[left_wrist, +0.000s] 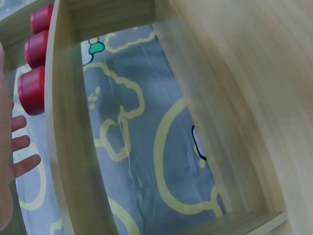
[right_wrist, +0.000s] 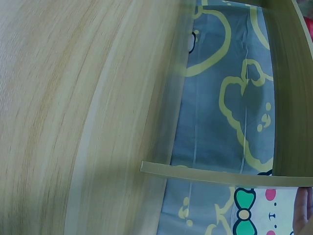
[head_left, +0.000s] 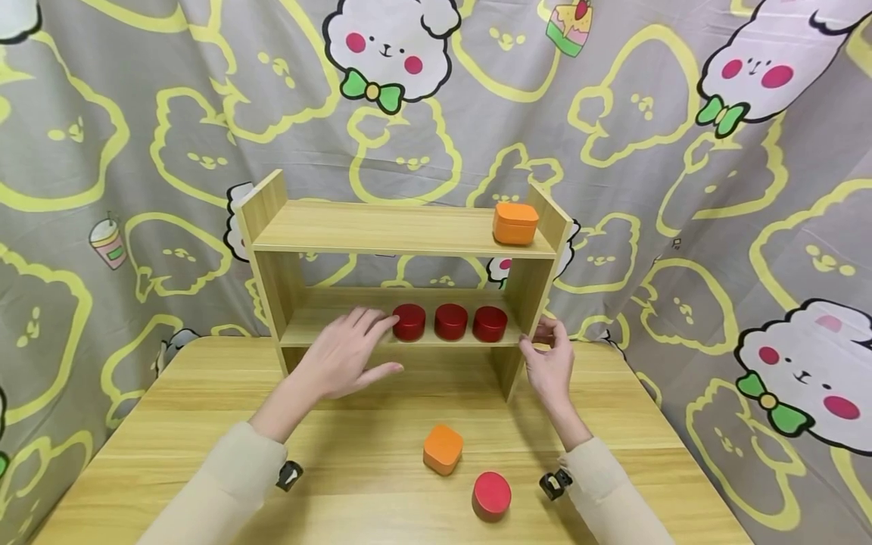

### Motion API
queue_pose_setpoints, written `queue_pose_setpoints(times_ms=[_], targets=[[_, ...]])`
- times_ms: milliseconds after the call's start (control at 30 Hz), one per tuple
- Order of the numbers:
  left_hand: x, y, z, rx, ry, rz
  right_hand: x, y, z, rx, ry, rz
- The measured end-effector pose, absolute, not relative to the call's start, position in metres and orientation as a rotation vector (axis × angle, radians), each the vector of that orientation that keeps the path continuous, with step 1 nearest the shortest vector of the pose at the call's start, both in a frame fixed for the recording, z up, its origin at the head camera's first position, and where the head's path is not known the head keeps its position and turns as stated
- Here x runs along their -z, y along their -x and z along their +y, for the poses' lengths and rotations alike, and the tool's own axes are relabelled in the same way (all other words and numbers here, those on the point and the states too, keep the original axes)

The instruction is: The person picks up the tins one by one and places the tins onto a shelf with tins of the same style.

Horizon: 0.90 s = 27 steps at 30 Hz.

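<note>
A two-tier wooden shelf (head_left: 409,227) stands on the table. Three red round tins (head_left: 451,322) sit in a row on its lower board, toward the right. My left hand (head_left: 344,352) reaches over that board, fingers extended and thumb spread, its fingertips right at the leftmost red tin (left_wrist: 32,91). At the shelf's right side panel (head_left: 530,303), my right hand (head_left: 550,363) grips the edge, thumb at the front and fingers on the outer side. Only part of the right hand's fingers (right_wrist: 302,210) shows at the corner of the right wrist view.
One orange rounded-square tin (head_left: 515,224) stands at the right end of the top board. Nearer me on the wooden table (head_left: 368,469) are another orange tin (head_left: 443,449) and a red round tin (head_left: 491,496). A patterned curtain (head_left: 422,129) hangs behind the shelf.
</note>
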<state>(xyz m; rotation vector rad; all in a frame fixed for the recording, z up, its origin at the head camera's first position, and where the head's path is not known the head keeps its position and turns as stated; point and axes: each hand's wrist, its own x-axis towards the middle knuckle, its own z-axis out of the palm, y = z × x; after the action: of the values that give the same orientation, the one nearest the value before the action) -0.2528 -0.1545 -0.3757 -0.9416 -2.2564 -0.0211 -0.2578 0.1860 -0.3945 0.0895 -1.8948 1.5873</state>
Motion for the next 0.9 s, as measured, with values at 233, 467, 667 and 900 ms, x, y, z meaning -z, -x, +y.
queue_pose_setpoints(times_ms=[233,467,667,900], targets=[[0.382,0.235,-0.157,0.030,0.976,-2.193,0.393,0.257,0.185,-1.587,-0.075,-1.895],[0.386,0.222,-0.154,0.018,1.013,-2.132,0.393,0.255,0.184,-1.593,-0.066,-1.900],[0.391,0.213,-0.148,-0.003,1.059,-2.094,0.392,0.255,0.184,-1.595,-0.067,-1.901],[0.405,0.208,-0.139,-0.022,1.117,-2.085,0.392,0.255,0.185,-1.587,-0.070,-1.898]])
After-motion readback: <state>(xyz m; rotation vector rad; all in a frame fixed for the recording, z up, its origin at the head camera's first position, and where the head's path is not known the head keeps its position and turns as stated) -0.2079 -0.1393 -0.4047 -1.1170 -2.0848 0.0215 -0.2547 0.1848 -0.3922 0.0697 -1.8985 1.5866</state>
